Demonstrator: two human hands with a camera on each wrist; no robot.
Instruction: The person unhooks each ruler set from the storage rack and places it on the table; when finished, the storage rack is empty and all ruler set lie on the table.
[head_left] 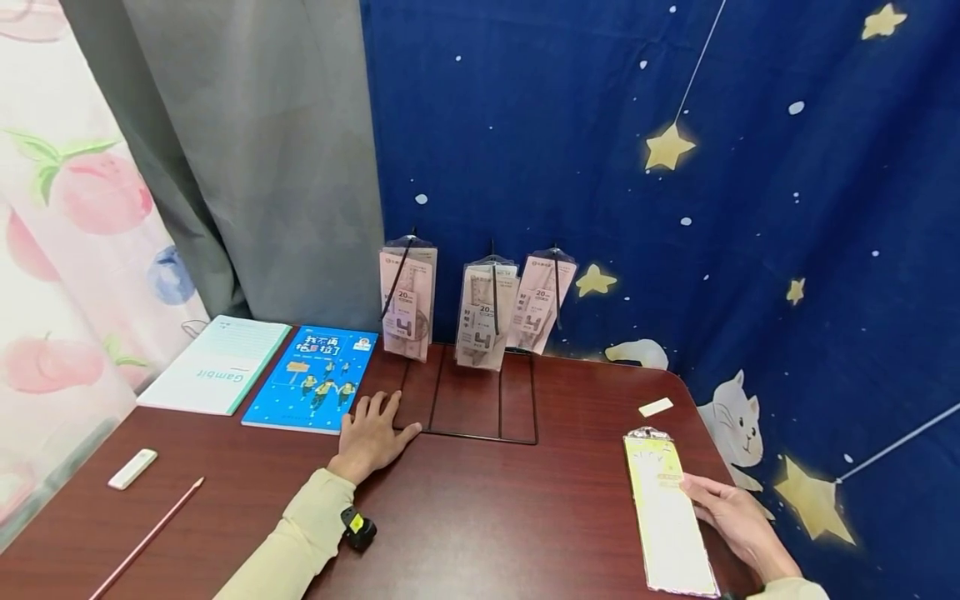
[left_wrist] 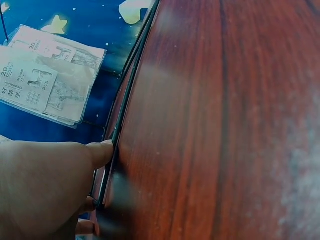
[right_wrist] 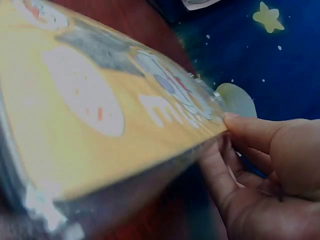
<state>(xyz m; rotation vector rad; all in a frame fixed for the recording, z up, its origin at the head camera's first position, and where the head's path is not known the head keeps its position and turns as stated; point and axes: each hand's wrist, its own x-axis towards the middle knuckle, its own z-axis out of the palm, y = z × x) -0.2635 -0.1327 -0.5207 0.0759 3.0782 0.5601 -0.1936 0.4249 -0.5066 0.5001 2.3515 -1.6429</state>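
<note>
a long yellow packet point(head_left: 667, 517) in clear plastic wrap lies near the table's right edge, its length running away from the person, printed top end farthest. its right edge is lifted slightly off the wood. the black wire rack point(head_left: 480, 400) stands mid-table, pink packets hanging on it.

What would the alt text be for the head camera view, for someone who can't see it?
A person's left hand rests flat on a dark red table at the base of a black wire rack hung with three packets, while the right hand holds the edge of a yellow packet.
</note>
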